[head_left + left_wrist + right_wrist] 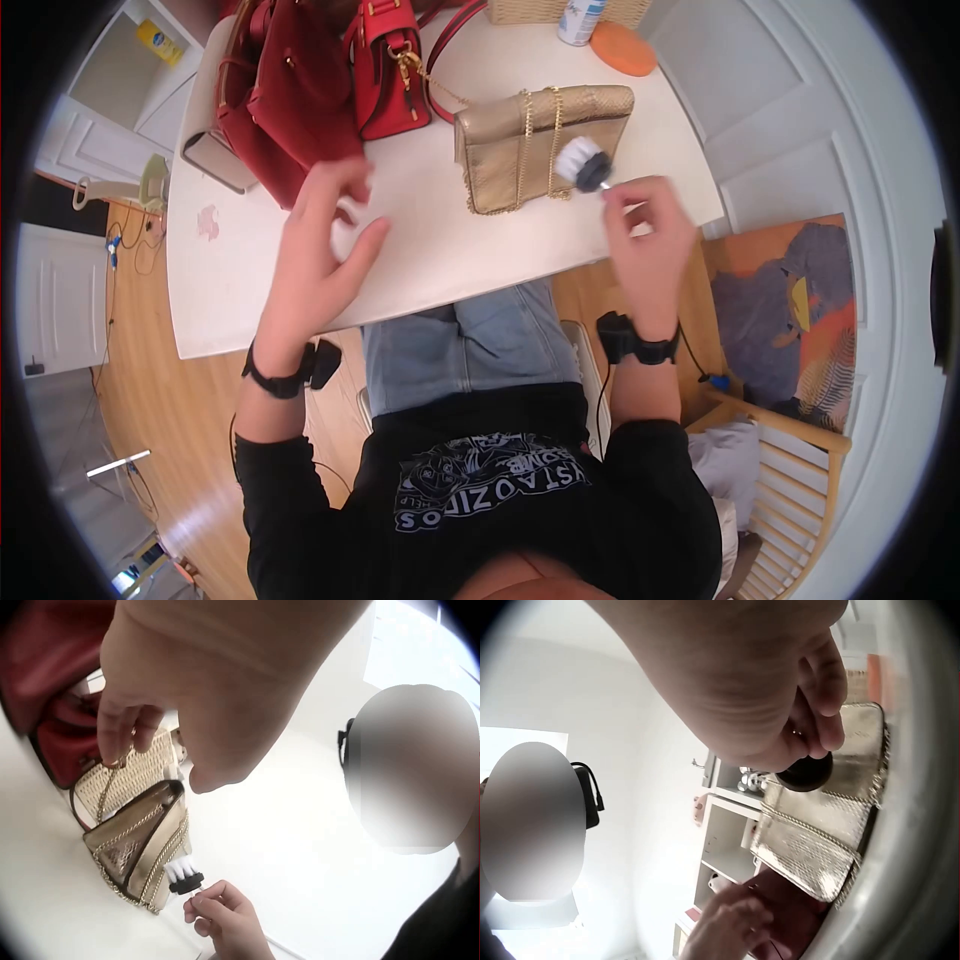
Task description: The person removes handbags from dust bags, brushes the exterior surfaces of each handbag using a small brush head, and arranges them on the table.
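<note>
A small round brush (585, 167) with white bristles and a black base sits on a thin metal shaft. My right hand (652, 228) pinches that shaft between thumb and fingers, with the bristles overlapping the front of a gold handbag (490, 160) in the head view. The bag stands upright on the table, its chain (523, 150) hanging across the front. My left hand (318, 250) is raised over the table's left part, fingers loosely bent and holding nothing. In the right wrist view, the black base (806, 774) shows under the fingers while the bristles are hidden.
Dark red handbags (300, 90) and a smaller bright red bag (392, 95) stand at the back left of the white table (440, 265). A woven basket (520, 10), a spray can (580, 20) and an orange disc (623, 48) are at the back right.
</note>
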